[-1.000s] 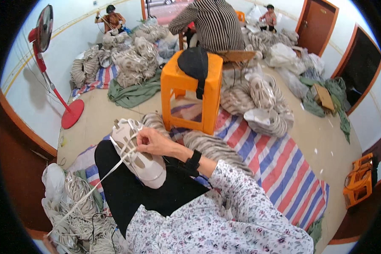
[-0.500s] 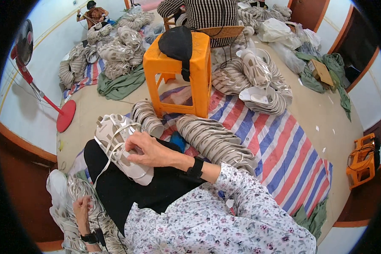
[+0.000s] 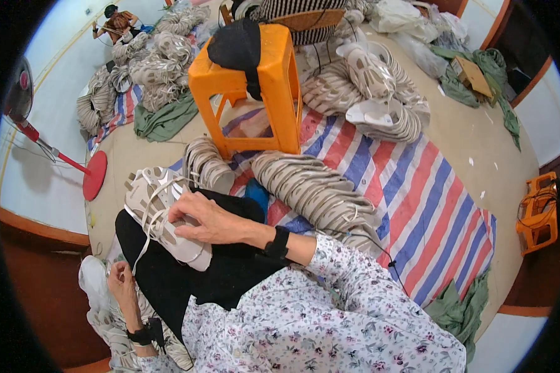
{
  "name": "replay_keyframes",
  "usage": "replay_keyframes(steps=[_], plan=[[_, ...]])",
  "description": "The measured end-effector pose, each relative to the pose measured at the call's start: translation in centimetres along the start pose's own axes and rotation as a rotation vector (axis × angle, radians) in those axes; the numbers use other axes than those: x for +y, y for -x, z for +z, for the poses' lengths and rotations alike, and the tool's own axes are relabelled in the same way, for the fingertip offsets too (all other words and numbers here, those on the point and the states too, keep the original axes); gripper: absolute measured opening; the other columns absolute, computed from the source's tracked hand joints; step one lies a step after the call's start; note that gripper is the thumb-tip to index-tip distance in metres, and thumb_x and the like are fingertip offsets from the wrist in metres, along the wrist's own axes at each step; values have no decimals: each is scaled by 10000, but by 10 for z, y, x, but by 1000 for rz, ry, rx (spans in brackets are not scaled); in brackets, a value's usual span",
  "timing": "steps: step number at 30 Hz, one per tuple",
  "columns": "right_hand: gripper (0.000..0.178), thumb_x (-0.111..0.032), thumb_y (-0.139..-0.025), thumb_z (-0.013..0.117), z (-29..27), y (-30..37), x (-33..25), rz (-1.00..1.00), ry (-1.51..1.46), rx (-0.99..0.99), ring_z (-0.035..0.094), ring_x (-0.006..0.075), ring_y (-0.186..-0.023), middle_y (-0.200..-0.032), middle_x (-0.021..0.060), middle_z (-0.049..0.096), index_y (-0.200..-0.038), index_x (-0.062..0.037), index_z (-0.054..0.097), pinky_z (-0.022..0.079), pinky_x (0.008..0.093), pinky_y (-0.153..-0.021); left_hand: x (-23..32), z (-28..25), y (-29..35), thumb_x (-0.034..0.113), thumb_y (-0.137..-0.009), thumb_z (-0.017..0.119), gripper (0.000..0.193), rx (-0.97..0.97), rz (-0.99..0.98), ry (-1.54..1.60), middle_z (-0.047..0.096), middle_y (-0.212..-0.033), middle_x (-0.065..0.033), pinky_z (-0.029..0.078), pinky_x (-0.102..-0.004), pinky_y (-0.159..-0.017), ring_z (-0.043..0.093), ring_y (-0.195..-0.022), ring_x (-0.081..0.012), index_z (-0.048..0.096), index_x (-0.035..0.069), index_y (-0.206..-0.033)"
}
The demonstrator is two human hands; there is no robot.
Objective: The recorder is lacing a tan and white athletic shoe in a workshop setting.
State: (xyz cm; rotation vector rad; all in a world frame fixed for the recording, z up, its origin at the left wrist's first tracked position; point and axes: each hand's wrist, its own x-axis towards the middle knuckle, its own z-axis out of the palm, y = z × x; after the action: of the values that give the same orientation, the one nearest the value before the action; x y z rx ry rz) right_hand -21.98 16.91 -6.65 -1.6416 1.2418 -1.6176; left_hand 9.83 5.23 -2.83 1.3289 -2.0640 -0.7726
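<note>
A beige and white upper of a lace-up shoe [image 3: 144,198] lies across the black cloth [image 3: 242,276] on my lap. A pale shoelace [image 3: 148,239] is threaded through its upper part, and one long end hangs down the left side. My right hand [image 3: 208,219] is over the upper, thumb and forefinger closed on the shoelace near the eyelets. My left hand [image 3: 123,285] is lower left, beside the hanging lace end, with its fingers curled together. What they hold, if anything, is too small to make out.
Rows of stacked uppers [image 3: 317,193] lie on a striped sheet [image 3: 410,224] ahead. An orange stool [image 3: 280,68] carries a black bag [image 3: 236,46]. More uppers [image 3: 109,336] lie beside my left arm. A red fan [image 3: 95,174] stands left; a person [image 3: 119,23] sits far left.
My left hand has risen toward the hanging lace end. My right hand keeps its pinch over the upper. The whole view has shifted slightly, and the striped-shirted person ahead shows less.
</note>
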Motion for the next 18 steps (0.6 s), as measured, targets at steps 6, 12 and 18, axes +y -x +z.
replay_keyframes(steps=[6, 12, 18], plan=[[228, -224, -864, 644, -3, 2, 0, 38, -18, -57, 467, 229, -927, -1008, 75, 498, -1049, -99, 595, 396, 359, -839, -27, 12, -2, 126, -962, 561, 134, 138, 118, -123, 556, -835, -31, 416, -276, -651, 476, -719, -121, 582, -7, -960], [230, -228, -866, 641, -3, 2, 2, -9, -9, -53, 476, 239, -944, -1002, 79, 503, -1044, -90, 596, 398, 358, -846, -33, 10, -5, 89, -954, 536, 117, 161, 147, -182, 558, -830, -80, 437, -308, -693, 500, -737, -172, 551, -25, -933], [240, -211, -868, 642, -2, 3, 8, -36, -37, -58, 492, 250, -961, -1009, 83, 517, -1063, -80, 593, 404, 358, -863, -32, 12, -3, 74, -958, 495, 99, 131, 144, -210, 526, -866, -101, 428, -312, -714, 487, -782, -186, 490, -25, -956]])
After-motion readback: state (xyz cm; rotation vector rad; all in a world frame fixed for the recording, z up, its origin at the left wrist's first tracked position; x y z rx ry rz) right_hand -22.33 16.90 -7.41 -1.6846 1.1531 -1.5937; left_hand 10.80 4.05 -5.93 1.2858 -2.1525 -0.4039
